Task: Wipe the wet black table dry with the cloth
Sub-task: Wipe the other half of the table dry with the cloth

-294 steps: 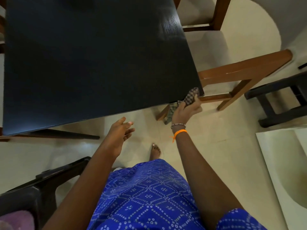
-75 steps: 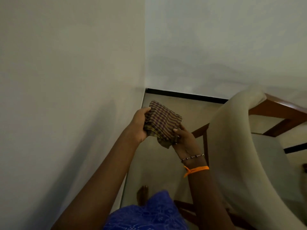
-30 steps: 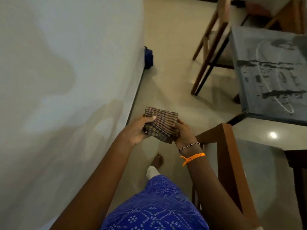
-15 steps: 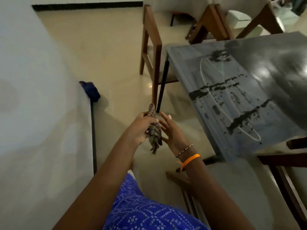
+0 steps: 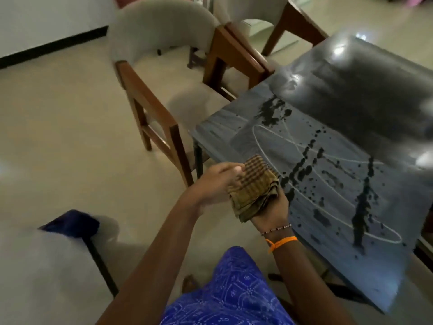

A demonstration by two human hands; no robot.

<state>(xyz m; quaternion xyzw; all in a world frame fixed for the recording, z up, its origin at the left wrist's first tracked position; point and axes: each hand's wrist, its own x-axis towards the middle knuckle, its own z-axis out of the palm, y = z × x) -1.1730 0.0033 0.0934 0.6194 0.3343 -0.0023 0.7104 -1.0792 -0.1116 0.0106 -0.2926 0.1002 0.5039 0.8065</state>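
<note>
Half a second ago the cloth (image 5: 253, 187) hung bunched and vertical between the hands, clear of the table; it is now a flat folded pad at the table's (image 5: 328, 207) near-left edge, and the view has swung so that more of the top shows. The right hand (image 5: 269, 212) lies under the pad, palm up; its fingers are hidden, so whether they grip cannot be told. The left hand (image 5: 218, 184) reaches in from the left, blurred, fingers extended together with the tips resting on the pad's top-left edge — not closed around it. The pad's long axis runs from its upper corner, over the table, down toward the right wrist; the layered folds face the tabletop.

The black top carries dark wet blotches and pale curved streaks across its near half. A wooden chair (image 5: 150, 106) stands at the table's far-left corner, a second chair (image 5: 236, 55) behind it. A dark blue object (image 5: 70, 222) lies on the floor, lower left.
</note>
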